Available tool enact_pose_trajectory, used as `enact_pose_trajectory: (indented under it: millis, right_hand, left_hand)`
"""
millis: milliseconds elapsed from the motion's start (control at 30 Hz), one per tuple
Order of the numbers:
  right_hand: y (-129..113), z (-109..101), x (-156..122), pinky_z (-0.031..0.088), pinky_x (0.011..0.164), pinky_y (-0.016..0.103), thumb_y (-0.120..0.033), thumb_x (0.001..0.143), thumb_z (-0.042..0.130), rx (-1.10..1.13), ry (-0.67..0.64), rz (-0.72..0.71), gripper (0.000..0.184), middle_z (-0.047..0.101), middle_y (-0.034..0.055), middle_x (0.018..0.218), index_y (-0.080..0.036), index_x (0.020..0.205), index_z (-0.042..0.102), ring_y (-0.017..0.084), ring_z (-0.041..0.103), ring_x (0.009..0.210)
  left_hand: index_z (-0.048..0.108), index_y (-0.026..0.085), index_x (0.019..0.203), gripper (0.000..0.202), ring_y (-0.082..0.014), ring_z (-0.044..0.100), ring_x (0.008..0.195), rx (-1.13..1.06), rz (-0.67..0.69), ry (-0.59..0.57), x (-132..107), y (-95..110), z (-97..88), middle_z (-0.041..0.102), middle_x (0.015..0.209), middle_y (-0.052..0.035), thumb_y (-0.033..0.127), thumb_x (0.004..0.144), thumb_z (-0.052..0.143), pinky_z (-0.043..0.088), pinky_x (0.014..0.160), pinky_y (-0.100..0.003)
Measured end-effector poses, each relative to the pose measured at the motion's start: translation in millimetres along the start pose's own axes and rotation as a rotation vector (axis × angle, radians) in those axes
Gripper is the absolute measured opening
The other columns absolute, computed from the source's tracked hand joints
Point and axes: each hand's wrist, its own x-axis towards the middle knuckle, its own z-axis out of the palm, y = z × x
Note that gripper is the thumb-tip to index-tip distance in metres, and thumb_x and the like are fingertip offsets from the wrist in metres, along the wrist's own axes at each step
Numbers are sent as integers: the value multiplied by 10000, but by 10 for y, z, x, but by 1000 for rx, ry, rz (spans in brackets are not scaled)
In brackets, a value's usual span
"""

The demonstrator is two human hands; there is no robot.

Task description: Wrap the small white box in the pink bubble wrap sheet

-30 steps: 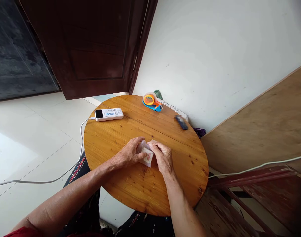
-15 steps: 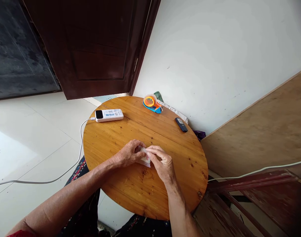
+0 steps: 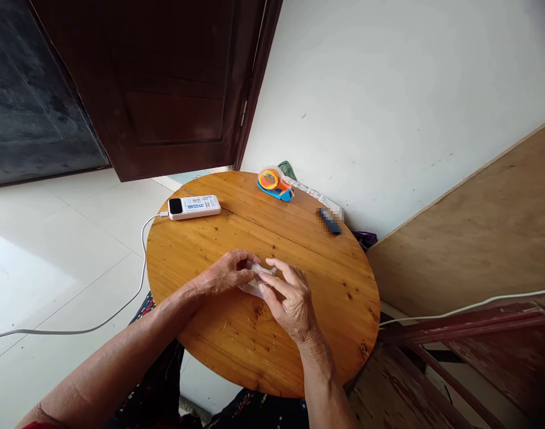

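A small clear plastic packet (image 3: 258, 282) lies on the round wooden table (image 3: 236, 345), near its middle. My left hand (image 3: 225, 275) pinches the packet's left end, fingers curled over it. Fingers of my right hand (image 3: 290, 298) are slightly spread and rest on the packet's right end, pressing it to the tabletop. Most of the packet is hidden under the two hands.
A white power bank (image 3: 194, 207) with a white cable (image 3: 140, 274) lies at the table's far left. An orange and blue tape dispenser (image 3: 273, 183) and a small dark object (image 3: 329, 221) sit by the wall. A dark door stands behind; a wooden board leans at right.
The packet's red-printed side no longer shows; it now looks clear and flattened. My right hand has opened out and shifted slightly towards me. My left hand keeps its pinch.
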Motion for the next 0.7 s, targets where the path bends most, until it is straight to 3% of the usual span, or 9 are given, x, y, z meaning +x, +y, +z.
enact_pose_trajectory:
  millis: [300,600,700]
  right_hand:
    - [-52,-17,-6,520,890,445,-142,858,650,-34,43,-97,108,687,103,1192,-225,861,718,262,634,1091]
    - [-116,4,10,521,881,426,-96,861,646,-12,93,-130,151,704,69,1096,-241,869,686,241,641,1051]
    - [-87,-49,-34,518,891,423,-115,867,647,41,149,-56,170,684,80,1097,-238,980,678,235,639,1034]
  left_hand:
    - [631,120,1050,388,-134,547,719,2,-29,38,19,4,32,621,835,-23,277,696,622,441,627,-241]
    - [647,136,1003,308,-126,530,722,80,11,72,35,-36,42,598,820,-9,247,719,603,425,618,-225]
    - [639,143,1002,301,-120,519,698,73,18,66,37,-53,46,577,792,6,248,723,593,420,611,-226]
